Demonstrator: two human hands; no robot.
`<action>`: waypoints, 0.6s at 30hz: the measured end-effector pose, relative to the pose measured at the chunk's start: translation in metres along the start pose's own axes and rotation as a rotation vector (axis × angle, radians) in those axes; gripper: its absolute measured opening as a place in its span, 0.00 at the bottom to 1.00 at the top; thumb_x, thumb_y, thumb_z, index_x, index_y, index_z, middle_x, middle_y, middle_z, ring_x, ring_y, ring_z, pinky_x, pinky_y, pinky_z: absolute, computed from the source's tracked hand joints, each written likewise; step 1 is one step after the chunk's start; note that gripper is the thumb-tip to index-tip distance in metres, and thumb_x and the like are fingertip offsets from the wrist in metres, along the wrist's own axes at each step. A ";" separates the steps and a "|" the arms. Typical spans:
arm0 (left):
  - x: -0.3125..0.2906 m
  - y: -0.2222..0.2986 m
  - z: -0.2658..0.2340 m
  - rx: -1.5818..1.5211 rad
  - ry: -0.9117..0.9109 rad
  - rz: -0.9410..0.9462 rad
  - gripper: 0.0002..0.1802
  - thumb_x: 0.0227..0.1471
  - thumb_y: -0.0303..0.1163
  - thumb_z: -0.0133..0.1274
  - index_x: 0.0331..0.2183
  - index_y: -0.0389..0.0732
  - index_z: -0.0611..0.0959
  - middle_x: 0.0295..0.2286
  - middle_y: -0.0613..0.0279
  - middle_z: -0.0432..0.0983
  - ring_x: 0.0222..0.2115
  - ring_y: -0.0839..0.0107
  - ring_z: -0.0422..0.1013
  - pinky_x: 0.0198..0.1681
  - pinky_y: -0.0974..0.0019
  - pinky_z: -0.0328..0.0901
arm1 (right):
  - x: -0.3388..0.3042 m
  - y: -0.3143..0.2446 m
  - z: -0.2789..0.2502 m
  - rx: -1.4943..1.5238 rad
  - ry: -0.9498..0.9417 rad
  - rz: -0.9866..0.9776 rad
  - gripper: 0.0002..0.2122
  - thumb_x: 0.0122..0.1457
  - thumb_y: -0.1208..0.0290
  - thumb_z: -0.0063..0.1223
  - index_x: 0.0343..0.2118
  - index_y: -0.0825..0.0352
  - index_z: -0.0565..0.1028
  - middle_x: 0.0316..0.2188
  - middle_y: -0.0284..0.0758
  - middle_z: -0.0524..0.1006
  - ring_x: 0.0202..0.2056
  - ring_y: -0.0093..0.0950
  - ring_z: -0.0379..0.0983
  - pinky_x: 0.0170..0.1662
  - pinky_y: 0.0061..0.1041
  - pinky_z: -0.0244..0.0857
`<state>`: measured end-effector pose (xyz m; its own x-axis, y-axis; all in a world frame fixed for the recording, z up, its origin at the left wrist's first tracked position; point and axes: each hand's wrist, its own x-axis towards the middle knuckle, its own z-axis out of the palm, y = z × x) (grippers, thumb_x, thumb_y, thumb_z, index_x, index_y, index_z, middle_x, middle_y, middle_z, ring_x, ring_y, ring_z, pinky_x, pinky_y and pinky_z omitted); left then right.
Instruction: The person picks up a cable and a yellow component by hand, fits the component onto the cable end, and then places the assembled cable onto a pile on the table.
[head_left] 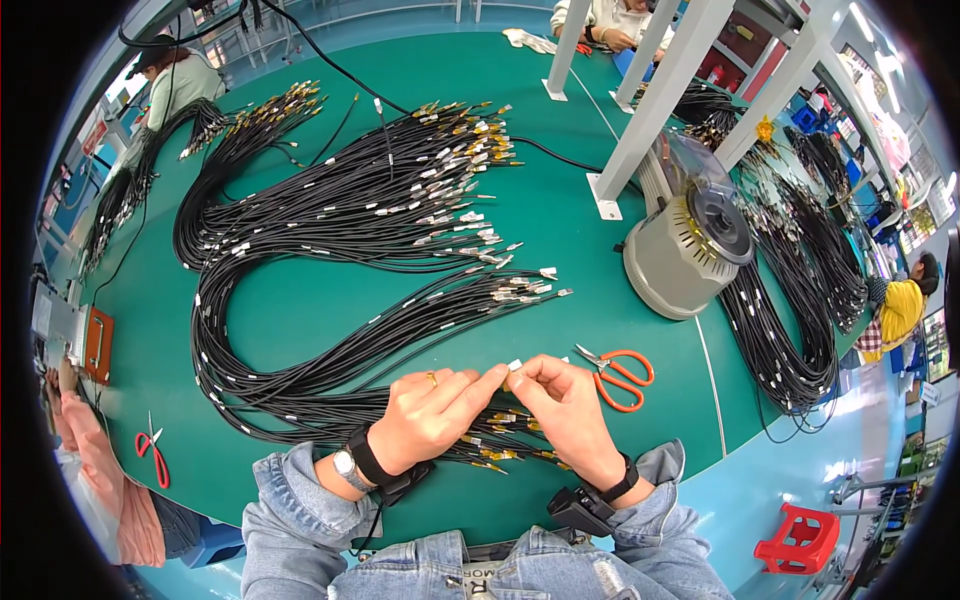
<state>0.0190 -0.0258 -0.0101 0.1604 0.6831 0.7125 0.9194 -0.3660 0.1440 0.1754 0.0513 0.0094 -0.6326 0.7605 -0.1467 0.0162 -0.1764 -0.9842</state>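
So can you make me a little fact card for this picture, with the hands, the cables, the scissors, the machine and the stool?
Left hand: fingertips at a small white piece; exact grip hard to tell
Right hand: thumb and finger pinching that piece
Cables: many, thin, black, curving across the green table
Orange-handled scissors: on the table, just right of the right hand
Red-handled scissors: near the table's left edge
Machine: grey, rounded, on the table, farther right
Stool: red, on the floor, lower right
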 end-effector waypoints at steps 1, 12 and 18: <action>-0.001 -0.001 0.001 -0.009 0.027 -0.008 0.22 0.33 0.20 0.57 0.37 0.39 0.78 0.18 0.70 0.69 0.14 0.78 0.64 0.14 0.75 0.57 | 0.000 0.000 0.000 0.000 -0.002 -0.001 0.05 0.54 0.75 0.50 0.27 0.72 0.73 0.23 0.27 0.74 0.27 0.13 0.67 0.32 0.15 0.62; 0.001 0.001 0.002 -0.043 0.097 -0.036 0.20 0.33 0.19 0.58 0.36 0.37 0.78 0.17 0.69 0.69 0.13 0.78 0.65 0.13 0.75 0.58 | -0.001 0.001 -0.003 0.003 -0.048 0.017 0.03 0.55 0.76 0.50 0.29 0.70 0.72 0.27 0.26 0.73 0.29 0.13 0.67 0.34 0.12 0.61; 0.002 0.002 0.000 -0.038 0.057 -0.029 0.18 0.34 0.20 0.58 0.35 0.37 0.78 0.18 0.68 0.70 0.14 0.78 0.65 0.14 0.75 0.59 | -0.003 0.001 -0.004 -0.002 -0.060 -0.006 0.03 0.55 0.76 0.50 0.29 0.70 0.72 0.27 0.26 0.73 0.30 0.13 0.67 0.35 0.13 0.61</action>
<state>0.0207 -0.0253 -0.0083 0.1120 0.6570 0.7455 0.9090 -0.3709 0.1903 0.1804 0.0517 0.0080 -0.6783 0.7224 -0.1344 0.0135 -0.1707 -0.9852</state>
